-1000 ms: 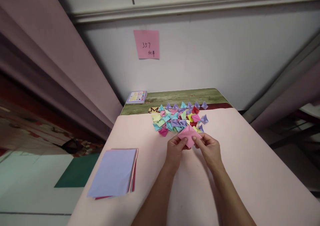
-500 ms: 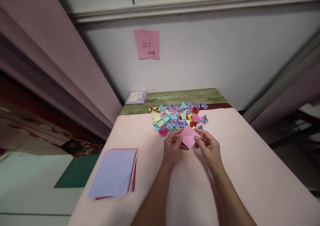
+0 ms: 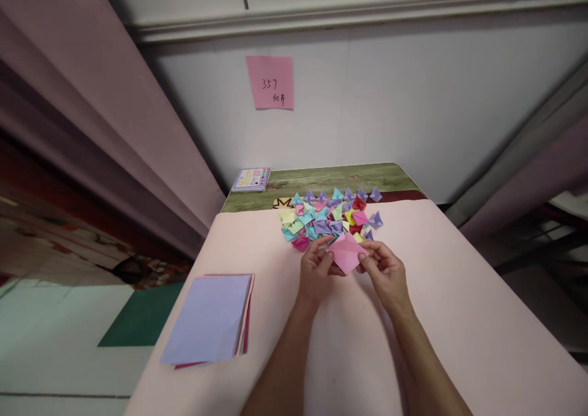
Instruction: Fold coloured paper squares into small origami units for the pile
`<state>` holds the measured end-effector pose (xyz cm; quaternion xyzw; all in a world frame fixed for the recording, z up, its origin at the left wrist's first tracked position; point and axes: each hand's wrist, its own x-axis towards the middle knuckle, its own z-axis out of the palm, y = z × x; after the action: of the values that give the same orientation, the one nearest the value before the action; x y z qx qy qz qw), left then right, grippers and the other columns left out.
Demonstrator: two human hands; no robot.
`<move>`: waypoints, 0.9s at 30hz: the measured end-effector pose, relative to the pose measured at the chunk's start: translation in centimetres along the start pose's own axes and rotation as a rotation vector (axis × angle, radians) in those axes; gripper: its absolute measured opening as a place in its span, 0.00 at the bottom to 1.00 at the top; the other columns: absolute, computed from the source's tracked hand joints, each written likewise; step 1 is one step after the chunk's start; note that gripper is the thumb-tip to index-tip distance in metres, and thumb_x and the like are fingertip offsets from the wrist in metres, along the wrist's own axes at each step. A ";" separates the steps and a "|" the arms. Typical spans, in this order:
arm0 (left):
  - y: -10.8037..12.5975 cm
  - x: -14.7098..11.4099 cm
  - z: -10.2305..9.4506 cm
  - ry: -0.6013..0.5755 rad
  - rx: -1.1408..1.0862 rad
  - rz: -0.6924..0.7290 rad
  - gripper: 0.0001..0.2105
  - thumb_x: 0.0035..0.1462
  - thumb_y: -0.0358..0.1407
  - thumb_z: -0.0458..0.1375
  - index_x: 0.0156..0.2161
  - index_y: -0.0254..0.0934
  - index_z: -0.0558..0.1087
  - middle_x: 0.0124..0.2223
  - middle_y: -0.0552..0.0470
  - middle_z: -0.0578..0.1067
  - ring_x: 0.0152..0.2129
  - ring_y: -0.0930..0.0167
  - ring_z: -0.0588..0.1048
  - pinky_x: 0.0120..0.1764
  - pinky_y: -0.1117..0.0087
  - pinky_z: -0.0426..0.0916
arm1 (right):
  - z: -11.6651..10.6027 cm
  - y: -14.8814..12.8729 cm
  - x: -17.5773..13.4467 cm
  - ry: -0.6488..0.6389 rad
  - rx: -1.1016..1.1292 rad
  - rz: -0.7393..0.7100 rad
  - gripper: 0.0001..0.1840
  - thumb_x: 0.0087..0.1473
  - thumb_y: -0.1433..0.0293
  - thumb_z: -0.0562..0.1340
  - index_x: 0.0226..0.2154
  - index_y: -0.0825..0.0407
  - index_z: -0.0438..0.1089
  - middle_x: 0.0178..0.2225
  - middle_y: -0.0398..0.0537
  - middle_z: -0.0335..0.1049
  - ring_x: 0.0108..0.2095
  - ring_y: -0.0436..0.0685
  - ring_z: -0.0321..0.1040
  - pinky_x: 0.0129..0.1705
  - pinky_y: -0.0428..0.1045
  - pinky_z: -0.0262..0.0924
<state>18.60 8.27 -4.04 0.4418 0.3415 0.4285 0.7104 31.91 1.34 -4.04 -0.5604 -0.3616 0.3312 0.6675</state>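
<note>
Between my two hands is a piece of pink folded paper, turned like a diamond with creases meeting near its middle. My left hand pinches its left corner, thumb on top and fingers behind. On the right corner, my right hand holds it the same way, closed on the edge. Just beyond the fingers lies a cluster of small folded paper shapes in purple, blue, yellow, green, red and pink. The paper's underside is hidden by the fingers.
A stack of coloured paper sheets, lilac on top, lies at the table's left. A small booklet pack sits at the far left corner. The pale pink table cover reaches nearly to the wall, where a pink note is stuck.
Hardly anything differs. Both hands keep their grip on the pink paper, which has tilted very slightly.
</note>
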 end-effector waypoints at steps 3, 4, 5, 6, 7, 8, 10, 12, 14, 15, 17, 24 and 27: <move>0.1 0.0 0.0 -0.014 0.009 0.023 0.23 0.50 0.38 0.64 0.53 0.37 0.72 0.27 0.57 0.72 0.21 0.75 0.74 0.26 0.71 0.76 | -0.2 0.5 0.0 0.016 -0.055 -0.020 0.12 0.52 0.62 0.67 0.38 0.51 0.74 0.24 0.40 0.67 0.24 0.50 0.65 0.29 0.47 0.63; 0.1 -0.1 0.0 -0.020 0.012 0.025 0.23 0.50 0.38 0.63 0.53 0.37 0.73 0.27 0.57 0.72 0.21 0.75 0.74 0.26 0.71 0.76 | -0.3 0.6 0.0 0.027 -0.075 -0.028 0.13 0.52 0.62 0.67 0.39 0.51 0.75 0.23 0.40 0.66 0.24 0.50 0.65 0.29 0.47 0.63; 0.1 -0.1 0.0 -0.026 0.013 0.025 0.23 0.50 0.37 0.63 0.53 0.37 0.74 0.26 0.58 0.71 0.20 0.75 0.74 0.27 0.71 0.77 | -0.3 0.6 0.0 0.034 -0.092 -0.033 0.13 0.52 0.63 0.66 0.40 0.51 0.75 0.22 0.39 0.65 0.24 0.50 0.64 0.29 0.48 0.63; 0.1 -0.1 0.0 -0.029 0.010 0.022 0.22 0.50 0.37 0.63 0.52 0.37 0.75 0.26 0.57 0.72 0.20 0.75 0.74 0.27 0.71 0.77 | -0.3 0.6 0.0 0.038 -0.099 -0.037 0.15 0.52 0.63 0.66 0.42 0.51 0.75 0.21 0.39 0.65 0.24 0.50 0.64 0.29 0.48 0.63; 0.1 -0.1 0.0 -0.031 0.006 0.019 0.22 0.50 0.37 0.63 0.52 0.37 0.75 0.27 0.57 0.72 0.19 0.75 0.75 0.27 0.71 0.77 | -0.3 0.5 0.0 0.037 -0.095 -0.041 0.17 0.52 0.63 0.66 0.44 0.51 0.74 0.22 0.39 0.65 0.24 0.50 0.64 0.29 0.48 0.63; 0.0 -0.1 0.0 -0.030 0.001 0.016 0.21 0.50 0.37 0.63 0.51 0.36 0.76 0.28 0.56 0.73 0.19 0.75 0.75 0.27 0.71 0.77 | -0.3 0.4 0.0 0.032 -0.082 -0.043 0.19 0.52 0.63 0.66 0.47 0.51 0.73 0.23 0.39 0.65 0.24 0.50 0.64 0.29 0.48 0.63; -0.1 -0.1 -0.1 -0.023 -0.011 0.014 0.19 0.51 0.38 0.63 0.49 0.36 0.78 0.32 0.53 0.75 0.20 0.75 0.76 0.26 0.72 0.76 | -0.2 0.1 0.0 0.020 -0.052 -0.047 0.22 0.52 0.63 0.66 0.51 0.49 0.71 0.25 0.39 0.66 0.25 0.50 0.64 0.30 0.48 0.63; -0.3 0.0 -0.2 -0.009 -0.021 0.012 0.18 0.51 0.37 0.63 0.47 0.35 0.79 0.33 0.52 0.76 0.20 0.75 0.76 0.25 0.71 0.77 | -0.2 0.0 0.0 0.023 -0.055 -0.056 0.23 0.53 0.64 0.65 0.52 0.49 0.71 0.25 0.39 0.66 0.25 0.50 0.64 0.30 0.48 0.63; -0.4 0.0 -0.3 -0.005 -0.022 0.008 0.18 0.51 0.37 0.63 0.48 0.36 0.78 0.30 0.53 0.75 0.19 0.75 0.76 0.25 0.71 0.77 | -0.3 0.0 0.0 0.030 -0.097 -0.068 0.20 0.53 0.64 0.65 0.49 0.49 0.73 0.23 0.39 0.65 0.25 0.50 0.64 0.30 0.48 0.63; -0.4 0.0 -0.3 -0.008 -0.020 0.009 0.19 0.51 0.37 0.63 0.49 0.36 0.78 0.28 0.54 0.74 0.19 0.74 0.75 0.25 0.70 0.77 | -0.4 0.1 0.0 0.033 -0.119 -0.074 0.18 0.54 0.64 0.65 0.48 0.49 0.74 0.22 0.39 0.65 0.25 0.51 0.64 0.31 0.48 0.62; -0.4 0.0 -0.4 -0.023 -0.014 0.016 0.21 0.52 0.37 0.63 0.52 0.36 0.76 0.26 0.56 0.73 0.19 0.74 0.75 0.24 0.69 0.77 | -0.6 0.2 -0.1 0.027 -0.147 -0.082 0.16 0.54 0.64 0.64 0.45 0.50 0.76 0.21 0.39 0.64 0.25 0.51 0.64 0.31 0.48 0.62; -0.2 -0.2 -0.4 -0.074 0.014 0.020 0.20 0.53 0.39 0.62 0.51 0.36 0.76 0.27 0.53 0.76 0.19 0.72 0.76 0.24 0.69 0.76 | -0.6 0.1 0.0 0.027 -0.125 -0.053 0.19 0.54 0.63 0.64 0.48 0.50 0.74 0.23 0.39 0.64 0.22 0.49 0.62 0.27 0.47 0.60; -0.5 -0.1 -0.4 -0.067 0.017 0.023 0.17 0.52 0.39 0.63 0.47 0.36 0.79 0.31 0.51 0.77 0.19 0.72 0.76 0.23 0.69 0.76 | -0.6 0.1 0.0 -0.001 -0.130 -0.027 0.18 0.55 0.63 0.64 0.47 0.51 0.75 0.23 0.40 0.65 0.22 0.49 0.61 0.26 0.47 0.60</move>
<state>18.33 8.19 -4.60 0.4657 0.3160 0.4185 0.7128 32.39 1.06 -4.26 -0.5976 -0.3902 0.2981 0.6339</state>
